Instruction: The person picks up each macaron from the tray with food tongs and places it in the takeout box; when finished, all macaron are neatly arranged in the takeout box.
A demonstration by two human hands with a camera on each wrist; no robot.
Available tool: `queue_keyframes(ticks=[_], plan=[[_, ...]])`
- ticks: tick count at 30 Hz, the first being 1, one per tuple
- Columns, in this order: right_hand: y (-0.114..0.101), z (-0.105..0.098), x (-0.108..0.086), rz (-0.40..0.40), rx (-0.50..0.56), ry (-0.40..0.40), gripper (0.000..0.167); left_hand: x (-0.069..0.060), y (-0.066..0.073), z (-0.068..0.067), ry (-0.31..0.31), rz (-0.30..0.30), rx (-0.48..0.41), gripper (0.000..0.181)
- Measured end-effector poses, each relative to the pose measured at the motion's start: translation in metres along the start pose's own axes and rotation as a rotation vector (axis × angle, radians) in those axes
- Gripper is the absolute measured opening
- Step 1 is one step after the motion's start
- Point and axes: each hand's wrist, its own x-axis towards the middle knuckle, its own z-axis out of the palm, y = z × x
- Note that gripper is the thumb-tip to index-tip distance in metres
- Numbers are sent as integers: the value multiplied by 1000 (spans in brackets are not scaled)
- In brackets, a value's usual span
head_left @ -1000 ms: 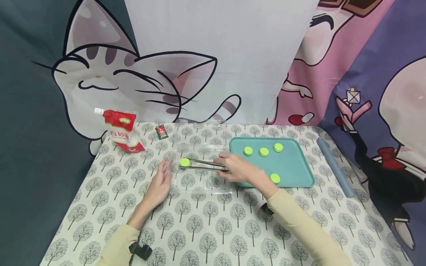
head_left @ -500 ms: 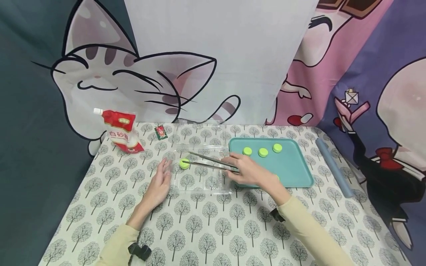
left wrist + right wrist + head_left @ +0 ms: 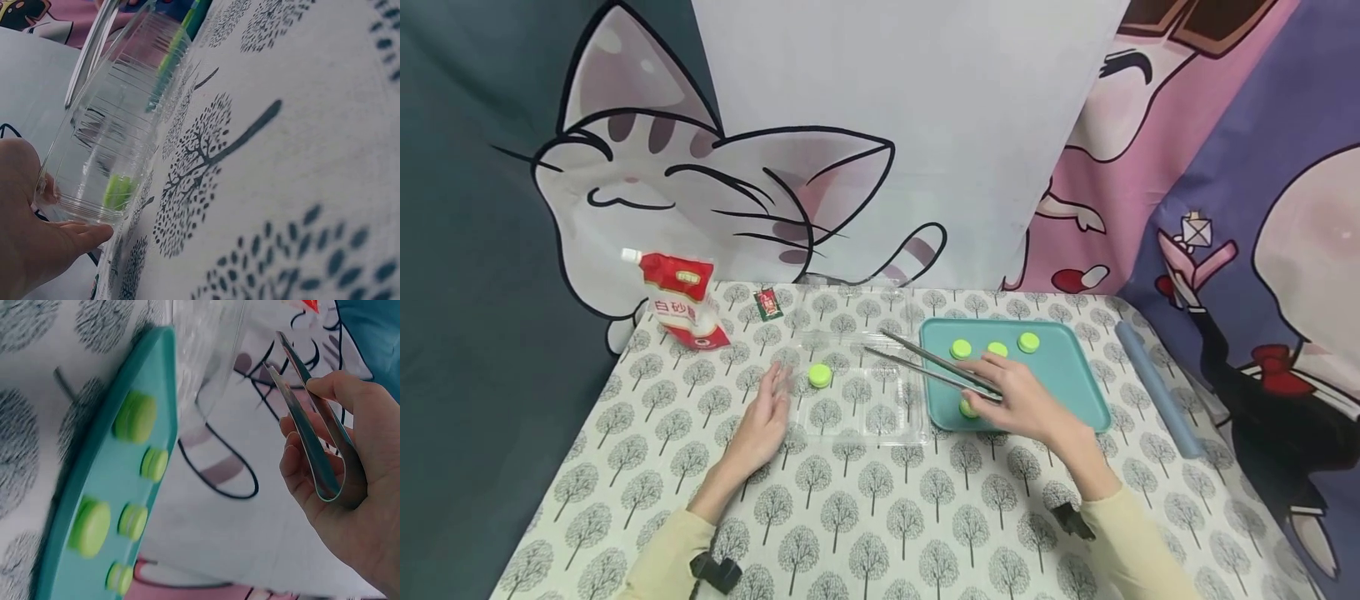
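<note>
Right hand [image 3: 1018, 400]: fingers grasping a pair of metal tongs [image 3: 940, 362] near the bent end, above the tray's near-left part. The tongs' tips stand apart, bear nothing, and point over the clear plastic container [image 3: 100, 150], on its side toward the tabletop's right edge.

Left hand [image 3: 763, 421]: fingers released and extended, laid along the container's end wall on the side toward the tabletop's left edge.

The container lies open on the tabletop [image 3: 850, 517], its lid [image 3: 857, 336] folded back toward the far edge. One green macaron [image 3: 820, 376] sits inside, near the wall beside the left hand.

The teal tray [image 3: 1075, 392] lies just beside the container, toward the tabletop's right edge. The right wrist view shows five green macarons [image 3: 90, 526] on it.

Other items: a red-and-white spouted pouch [image 3: 681, 300] at the tabletop's far left corner; a small red-and-green packet [image 3: 768, 304] close to the far edge; a blue-grey rod [image 3: 1159, 390] along the right edge. The tabletop's covering bears a tree print. A cat-printed curtain [image 3: 820, 67] hangs behind the far edge.
</note>
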Motion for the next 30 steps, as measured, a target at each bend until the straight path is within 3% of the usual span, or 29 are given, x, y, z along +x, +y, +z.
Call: queue_keyframes(ticks=[10, 16, 30], plan=[[15, -30, -49, 79, -82, 93, 40, -1, -1, -1, -1, -1, 23, 61], [18, -46, -74, 156, -132, 103, 43, 0, 0, -1, -6, 2, 20, 61], [13, -51, -134, 261, -208, 124, 46, 0, -1, -2, -16, -6, 8, 63]])
